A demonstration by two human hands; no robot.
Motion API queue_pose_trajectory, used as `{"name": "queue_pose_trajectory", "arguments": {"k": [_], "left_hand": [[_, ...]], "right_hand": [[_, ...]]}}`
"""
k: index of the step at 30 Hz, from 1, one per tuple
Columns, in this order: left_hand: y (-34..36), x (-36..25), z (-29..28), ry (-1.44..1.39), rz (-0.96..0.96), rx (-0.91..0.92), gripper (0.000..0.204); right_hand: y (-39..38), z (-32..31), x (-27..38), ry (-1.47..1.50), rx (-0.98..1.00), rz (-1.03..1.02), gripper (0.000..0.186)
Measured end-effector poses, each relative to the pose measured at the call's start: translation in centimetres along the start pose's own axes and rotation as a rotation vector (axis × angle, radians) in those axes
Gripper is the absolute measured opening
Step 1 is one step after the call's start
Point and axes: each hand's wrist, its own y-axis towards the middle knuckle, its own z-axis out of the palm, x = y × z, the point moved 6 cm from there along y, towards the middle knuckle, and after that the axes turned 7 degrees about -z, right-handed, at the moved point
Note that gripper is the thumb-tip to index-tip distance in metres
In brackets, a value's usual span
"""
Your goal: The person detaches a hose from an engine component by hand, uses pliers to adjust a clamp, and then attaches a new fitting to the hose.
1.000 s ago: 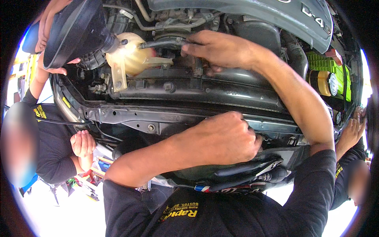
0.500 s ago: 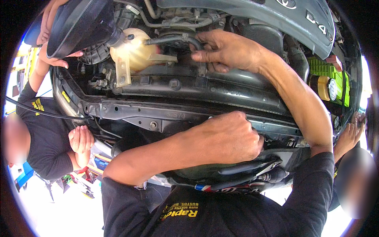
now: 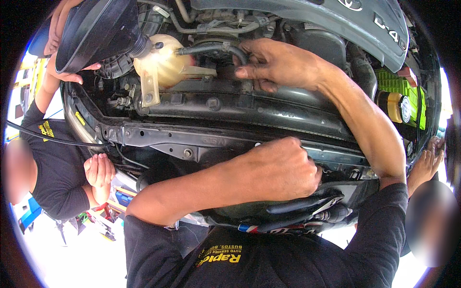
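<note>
My right hand (image 3: 283, 66) reaches over the engine bay, with thumb and fingers closed around the bent end of a black rubber hose (image 3: 206, 48). That hose runs left to a yellowed plastic coolant reservoir (image 3: 165, 60). A large black funnel (image 3: 96, 38) leans at the reservoir's top, its ribbed neck meeting it. My left hand (image 3: 288, 165) is curled into a fist over the car's front crossmember (image 3: 206, 141). Its fingertips are turned under, so whatever they grip is hidden.
A co-worker's hand (image 3: 72, 72) is at the funnel's rim, and their other hand (image 3: 99, 170) hangs lower at the left. Another person's hand (image 3: 427, 156) rests at the right edge. A grey engine cover (image 3: 307, 19), a bright green part (image 3: 394, 86) and a yellow canister (image 3: 394, 106) lie beyond.
My right hand has shifted very slightly, its fingers still at the hose. My left fist and the funnel stay essentially in place.
</note>
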Motion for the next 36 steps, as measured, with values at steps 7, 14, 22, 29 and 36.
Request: {"name": "queue_pose_trajectory", "arguments": {"k": [7, 14, 22, 29, 36], "left_hand": [[0.0, -0.1, -0.1, 0.020, 0.000, 0.009, 0.016], [-0.1, -0.1, -0.2, 0.017, -0.003, -0.003, 0.016], [-0.1, -0.2, -0.2, 0.044, 0.000, 0.036, 0.016], [-0.1, -0.2, -0.1, 0.055, 0.015, 0.031, 0.017], [-0.2, -0.2, -0.2, 0.036, 0.005, 0.027, 0.016]], "right_hand": [[0.1, 0.1, -0.7, 0.136, 0.063, 0.036, 0.042], [0.6, -0.6, -1.6, 0.047, 0.086, 0.058, 0.041], [0.3, -1.1, -1.7, 0.100, 0.023, 0.108, 0.048], [0.2, -1.0, -1.6, -0.003, 0.086, 0.074, 0.050], [0.9, -4.5, -2.7, -0.305, -0.272, 0.011, 0.053]]}}
